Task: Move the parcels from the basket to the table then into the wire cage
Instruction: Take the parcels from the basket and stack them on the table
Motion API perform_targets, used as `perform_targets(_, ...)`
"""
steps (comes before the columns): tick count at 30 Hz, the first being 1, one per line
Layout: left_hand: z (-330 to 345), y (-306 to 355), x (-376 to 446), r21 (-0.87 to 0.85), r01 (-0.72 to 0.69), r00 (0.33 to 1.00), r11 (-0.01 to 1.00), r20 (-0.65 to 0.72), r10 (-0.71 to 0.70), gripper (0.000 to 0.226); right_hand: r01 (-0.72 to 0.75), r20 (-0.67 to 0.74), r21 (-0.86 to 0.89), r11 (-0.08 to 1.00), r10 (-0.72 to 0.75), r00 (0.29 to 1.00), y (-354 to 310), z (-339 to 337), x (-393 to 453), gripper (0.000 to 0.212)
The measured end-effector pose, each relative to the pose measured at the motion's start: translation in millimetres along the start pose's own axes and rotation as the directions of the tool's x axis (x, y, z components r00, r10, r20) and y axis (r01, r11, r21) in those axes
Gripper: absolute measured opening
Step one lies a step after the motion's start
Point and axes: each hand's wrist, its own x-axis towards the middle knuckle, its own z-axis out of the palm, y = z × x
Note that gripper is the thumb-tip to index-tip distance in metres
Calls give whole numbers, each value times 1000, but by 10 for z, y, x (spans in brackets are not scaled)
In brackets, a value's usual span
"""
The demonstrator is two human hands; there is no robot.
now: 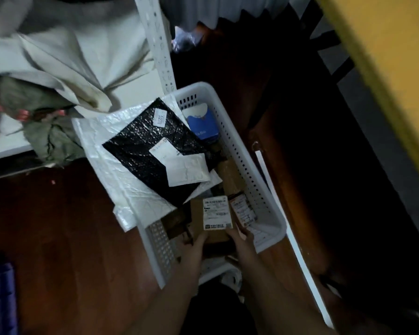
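A white perforated basket (249, 163) stands on the dark wooden floor, full of parcels. On top lie a black bubble mailer (140, 151), a large white mailer (107, 151) and a small white padded envelope (186, 169). A blue and white packet (202, 125) sits at the far end. At the near end my left hand (191, 250) and my right hand (243, 243) grip the two sides of a brown cardboard box with a white label (215, 213). A smaller labelled parcel (242, 210) lies beside it.
A white shelf post (161, 44) and a shelf with crumpled pale bags (65, 59) and olive cloth (46, 131) are to the left. A yellow table edge (385, 68) runs at the upper right. A white strip (293, 235) lies along the floor by the basket.
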Motion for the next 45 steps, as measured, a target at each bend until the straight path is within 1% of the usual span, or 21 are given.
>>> perform_targets(2,-71,107,-537,12,24,998,1000,62,-25,31,-19,30,29,999,18,999,-59,-111,-489,56)
perform_targets(3,-98,161,-744,15,12,994,1000,110,-13,28,-16,40,26,1000,15,999,-88,-150,-689,55)
perform_targets(4,-137,219,-966,36,1,990,999,144,-6,36,-8,51,26,1000,7,999,-140,-189,-929,53)
perform_targets(6,-209,296,-1266,69,-85,982,994,177,72,71,2,86,49,999,-6,996,-280,-248,-1364,52)
perform_targets(7,-245,388,-1465,71,-120,978,990,182,105,76,16,112,49,999,-21,993,-370,-272,-1578,52)
perform_targets(10,-315,744,-2088,82,-251,950,964,210,230,56,72,141,45,996,-78,987,-656,-324,-2180,45)
perform_targets(13,-316,1089,-2525,74,-363,896,929,300,326,45,206,124,44,977,-210,970,-981,-369,-2617,48)
perform_targets(16,-265,1418,-3016,53,-497,805,866,402,437,35,389,92,155,908,-405,910,-1322,-454,-3156,44)
perform_targets(19,-97,1675,-3405,86,-590,727,803,488,482,41,500,72,238,833,-528,846,-1560,-598,-3509,52)
perform_targets(21,73,1781,-3661,119,-644,679,756,545,493,44,563,-5,273,780,-584,812,-1649,-745,-3678,66)
perform_targets(22,170,1815,-3813,123,-678,643,725,578,503,42,596,-35,288,750,-614,789,-1691,-834,-3780,68)
perform_targets(24,404,1838,-4064,115,-729,576,674,636,514,33,665,-116,307,681,-667,736,-1785,-1046,-3956,61)
perform_targets(25,529,1835,-4208,117,-745,554,656,657,511,30,696,-162,313,646,-685,710,-1826,-1169,-4065,59)
perform_targets(28,921,1744,-4610,142,-774,506,618,726,466,33,763,-320,309,568,-693,646,-1891,-1593,-4310,78)
perform_targets(31,1263,1589,-4861,127,-832,423,540,775,470,33,793,-414,339,506,-677,609,-1849,-1999,-4477,64)
perform_targets(34,1641,1340,-5149,128,-875,351,466,832,431,30,825,-514,350,443,-646,565,-1769,-2471,-4637,80)
perform_targets(35,1775,1233,-5246,115,-883,323,455,852,412,29,836,-539,351,422,-639,549,-1725,-2638,-4683,79)
perform_targets(37,2042,992,-5463,101,-891,286,443,883,372,28,857,-583,345,383,-628,516,-1628,-3005,-4772,65)
perform_targets(41,2525,468,-5816,130,-917,256,377,917,306,44,868,-678,314,384,-550,488,-1392,-3730,-4916,60)
perform_targets(43,2727,209,-5957,178,-913,282,367,925,253,50,864,-714,307,398,-504,486,-1287,-4068,-4934,59)
perform_targets(45,2929,-48,-6054,250,-890,336,381,925,178,45,842,-717,319,435,-471,514,-1170,-4398,-4901,60)
